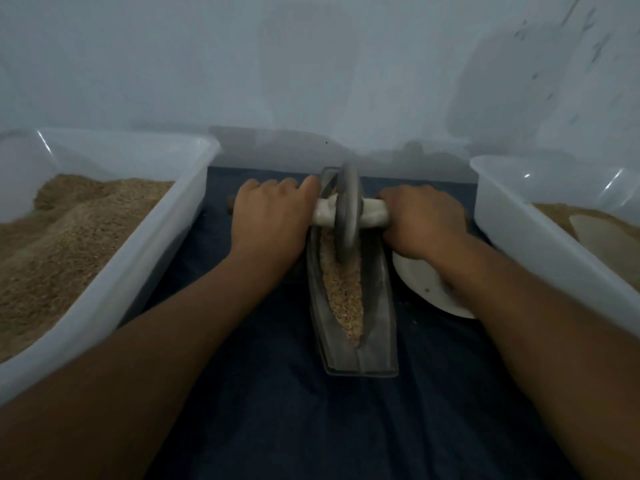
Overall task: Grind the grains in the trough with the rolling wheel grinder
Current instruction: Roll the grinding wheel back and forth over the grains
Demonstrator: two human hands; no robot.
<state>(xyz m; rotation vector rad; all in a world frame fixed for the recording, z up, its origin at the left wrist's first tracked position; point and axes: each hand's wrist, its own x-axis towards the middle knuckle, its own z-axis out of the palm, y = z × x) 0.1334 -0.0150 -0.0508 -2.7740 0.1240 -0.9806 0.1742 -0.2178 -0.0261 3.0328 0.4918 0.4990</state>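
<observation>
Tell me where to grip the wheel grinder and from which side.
Probably by the axle handle, both ends, coming down from above. The wheel stands upright in the narrow trough, so only the bar jutting out either side is free. The left hand and right hand grip it that way.

left of the trough [377, 320] a plastic tub [145, 244] walls the side; right of it a white plate [420, 284] and second tub [540, 244] crowd close; nearer, dark cloth [277, 410] lies open.
</observation>
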